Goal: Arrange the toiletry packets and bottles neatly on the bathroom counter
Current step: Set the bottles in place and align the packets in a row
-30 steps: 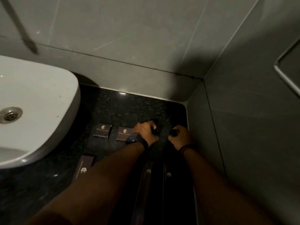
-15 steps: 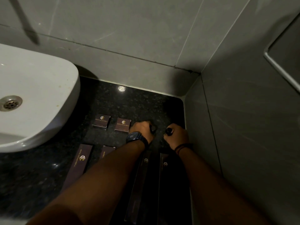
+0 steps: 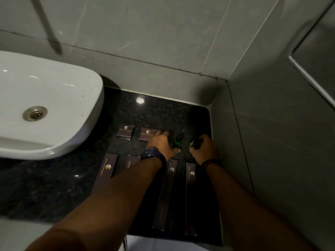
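Both hands are working at the far right corner of the dark speckled tabletop (image 3: 159, 109), beside the white sink (image 3: 54, 105). The right hand (image 3: 205, 151) is curled closed around a small dark bottle (image 3: 195, 143) with a green glint, near the side wall. The left hand (image 3: 162, 144), with a watch (image 3: 151, 154) on its wrist, is lying loosely curled just beside a second small green bottle (image 3: 178, 141) that is standing upright — whether the fingers are actually gripping it I cannot tell. Two small square packets (image 3: 126, 130) (image 3: 147, 134) are sitting in a row left of the bottles, and four long packets (image 3: 107, 167) (image 3: 131, 161) (image 3: 167, 192) (image 3: 190, 196) are lying in a row nearer the person. The step seems to be setting the two bottles in line with the square packets. Doing it well probably means lowering each bottle straight down on its base, keeping the gap even and the pair level with the packet row — and releasing gently, since such narrow bottles are likely tipping easily.
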